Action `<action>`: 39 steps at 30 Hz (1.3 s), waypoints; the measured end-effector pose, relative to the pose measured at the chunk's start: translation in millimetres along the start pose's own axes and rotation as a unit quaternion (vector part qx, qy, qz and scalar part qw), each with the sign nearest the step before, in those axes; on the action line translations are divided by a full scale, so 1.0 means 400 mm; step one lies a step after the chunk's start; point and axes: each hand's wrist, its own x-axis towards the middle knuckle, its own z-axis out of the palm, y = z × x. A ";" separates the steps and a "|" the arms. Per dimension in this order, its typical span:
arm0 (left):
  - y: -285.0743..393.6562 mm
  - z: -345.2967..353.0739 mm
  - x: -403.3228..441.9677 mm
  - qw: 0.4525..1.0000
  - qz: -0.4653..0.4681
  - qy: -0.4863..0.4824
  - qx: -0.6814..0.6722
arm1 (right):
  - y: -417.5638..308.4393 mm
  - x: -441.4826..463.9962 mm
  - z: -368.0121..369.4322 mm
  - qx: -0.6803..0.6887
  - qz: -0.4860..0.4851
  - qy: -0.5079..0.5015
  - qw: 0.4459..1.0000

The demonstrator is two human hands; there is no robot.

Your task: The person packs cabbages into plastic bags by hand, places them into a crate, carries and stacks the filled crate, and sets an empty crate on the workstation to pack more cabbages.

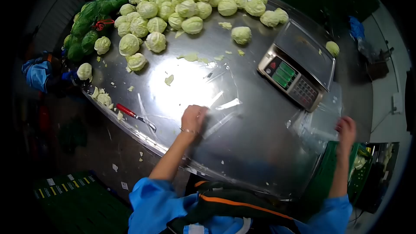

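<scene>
My left hand [193, 119] is over the middle of the steel table, at the left edge of a clear plastic bag [229, 104]. Its fingers are curled and slightly blurred; whether they grip the film cannot be made out. To the right, my right hand [346, 131] is beside a stack of clear plastic bags [318, 123] at the table's edge. Motion smears its bent fingers, and nothing plainly shows in them. A red-handled knife [135, 116] lies left of my left hand. One trimmed cabbage [241, 35] sits apart, left of the digital scale [299, 65].
Many cabbages [186, 8] are piled along the table's far side. Green net sacks [91, 26] fill the far left. Loose leaves [104, 98] lie near the left edge, where a blue-sleeved co-worker [39, 73] stands. Green crates [78, 203] stand below.
</scene>
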 end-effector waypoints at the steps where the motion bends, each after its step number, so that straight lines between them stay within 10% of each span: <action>1: -0.021 0.010 -0.014 0.992 0.120 -0.024 0.030 | -0.038 0.002 0.163 -0.030 0.009 -0.074 0.997; 3: -0.037 0.012 -0.033 0.959 0.177 -0.194 0.104 | -0.088 0.021 0.475 -0.093 -0.182 -0.239 0.949; 5: -0.052 0.027 -0.045 0.966 0.199 -0.155 0.066 | -0.147 0.065 0.776 -0.086 -0.166 -0.313 0.931; 9: -0.022 0.016 -0.080 0.976 0.052 -0.207 0.047 | -0.247 0.155 1.309 -0.121 -0.311 -0.249 0.909; 16: -0.105 0.028 -0.105 0.971 0.129 -0.178 -0.093 | -0.239 0.205 1.718 -0.261 -0.149 -0.165 0.939; 20: -0.109 -0.019 -0.062 0.974 0.153 -0.165 0.015 | -0.165 0.245 1.654 -0.117 -0.200 -0.164 0.959; 21: -0.129 -0.020 -0.066 0.973 0.157 -0.166 -0.018 | -0.144 0.242 1.591 0.042 -0.074 -0.250 0.965; 23: -0.156 -0.010 -0.071 0.969 0.171 -0.159 -0.079 | -0.116 0.209 1.392 0.370 0.174 -0.413 0.814; 26: -0.146 0.022 -0.070 0.972 0.154 -0.155 -0.088 | -0.051 0.061 1.041 0.473 0.328 -0.531 0.622; 29: -0.090 0.004 -0.052 0.961 0.084 -0.237 -0.115 | 0.049 -0.188 0.807 0.485 0.410 -0.523 0.569; 31: -0.060 -0.004 -0.066 0.952 0.045 -0.254 -0.161 | -0.028 -0.327 0.739 0.307 0.417 -0.493 0.699; 35: 0.025 -0.106 -0.050 0.920 -0.020 -0.302 -0.248 | -0.048 -0.433 0.753 0.388 0.545 -0.330 0.666; 39: 0.066 -0.182 0.028 0.954 -0.058 -0.207 -0.207 | -0.334 -0.326 0.777 0.188 0.238 -0.518 0.800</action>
